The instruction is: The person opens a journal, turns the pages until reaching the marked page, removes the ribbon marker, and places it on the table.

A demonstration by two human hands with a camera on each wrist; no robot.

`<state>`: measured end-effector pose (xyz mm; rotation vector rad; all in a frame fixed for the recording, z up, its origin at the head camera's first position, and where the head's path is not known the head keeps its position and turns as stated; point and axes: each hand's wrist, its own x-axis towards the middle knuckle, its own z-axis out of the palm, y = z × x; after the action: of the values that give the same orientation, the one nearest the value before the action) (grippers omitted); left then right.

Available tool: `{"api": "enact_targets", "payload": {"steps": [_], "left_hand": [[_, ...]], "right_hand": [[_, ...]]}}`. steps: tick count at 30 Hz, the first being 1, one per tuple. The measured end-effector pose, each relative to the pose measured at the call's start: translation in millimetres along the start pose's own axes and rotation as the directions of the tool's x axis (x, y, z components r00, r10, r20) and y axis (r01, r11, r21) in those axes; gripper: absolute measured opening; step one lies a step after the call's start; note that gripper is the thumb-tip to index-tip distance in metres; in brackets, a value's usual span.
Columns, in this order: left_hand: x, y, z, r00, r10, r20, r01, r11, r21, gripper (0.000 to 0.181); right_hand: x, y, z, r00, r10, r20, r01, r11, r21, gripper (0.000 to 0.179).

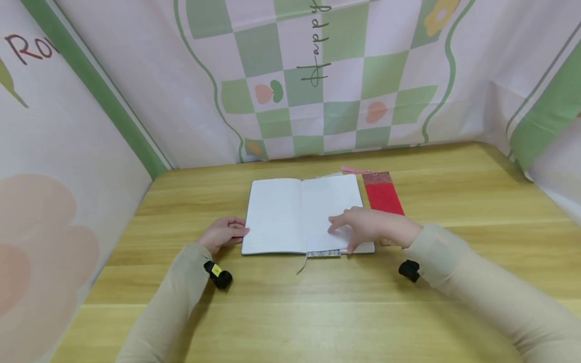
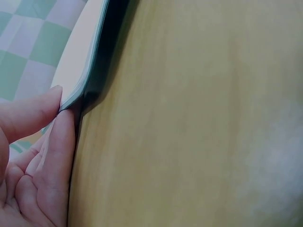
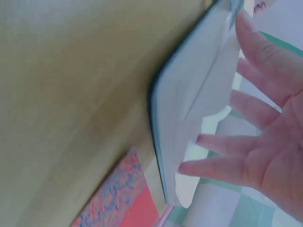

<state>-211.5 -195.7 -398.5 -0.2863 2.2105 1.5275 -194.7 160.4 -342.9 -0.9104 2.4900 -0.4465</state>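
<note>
An open notebook with blank-looking white pages and a dark cover lies on the table. My left hand pinches its left edge, thumb on the page side and fingers at the cover. Over the right page is my right hand, fingers spread and fairly straight, fingertips close to the paper. In the right wrist view, that hand has its thumb beside the page edge. A patterned strip pokes out from the notebook's bottom edge, and a thin grey ribbon hangs there.
Right of the notebook lies a red bookmark with a patterned end, partly hidden by the right arm; a pink tassel lies by its top. Wooden table surrounds the notebook. A checkered curtain hangs behind.
</note>
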Motion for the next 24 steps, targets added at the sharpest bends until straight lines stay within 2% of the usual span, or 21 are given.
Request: {"api": "enact_targets", "payload": {"steps": [5, 8, 12, 15, 18, 21, 24], "left_hand": [[0.2, -0.5, 0.8, 1.0, -0.008, -0.005, 0.008, 1.0, 0.006, 0.04], [0.1, -0.9, 0.9, 1.0, -0.01, -0.007, 0.01, 1.0, 0.0, 0.04], [-0.6, -1.1, 0.8, 1.0, -0.015, -0.009, 0.015, 1.0, -0.006, 0.04], [-0.8, -1.0, 1.1, 1.0, -0.015, -0.007, 0.015, 1.0, -0.008, 0.039], [-0.7, -0.7, 1.7, 1.0, -0.014, -0.007, 0.014, 1.0, -0.012, 0.039], [-0.2, -0.2, 1.8, 1.0, -0.011, -0.007, 0.011, 1.0, -0.014, 0.039], [-0.1, 0.4, 1.1, 1.0, -0.004, -0.005, 0.004, 1.0, -0.013, 0.039]], "right_hand": [[-3.1, 7, -4, 0.999, -0.051, -0.004, 0.051, 0.999, 0.02, 0.012], [-4.8, 11, -5, 0.995, -0.086, -0.043, 0.087, 0.996, 0.029, 0.011], [-9.2, 13, -5, 0.978, -0.128, -0.164, 0.134, 0.991, 0.025, 0.006], [-12.4, 11, -5, 0.942, -0.157, -0.295, 0.159, 0.987, -0.018, 0.006], [-13.8, 10, -4, 0.884, -0.178, -0.432, 0.169, 0.984, -0.058, 0.01], [-14.1, 9, -2, 0.821, -0.175, -0.543, 0.173, 0.983, -0.055, 0.013], [-14.3, 7, 1, 0.78, -0.129, -0.612, 0.159, 0.987, -0.005, 0.014]]}}
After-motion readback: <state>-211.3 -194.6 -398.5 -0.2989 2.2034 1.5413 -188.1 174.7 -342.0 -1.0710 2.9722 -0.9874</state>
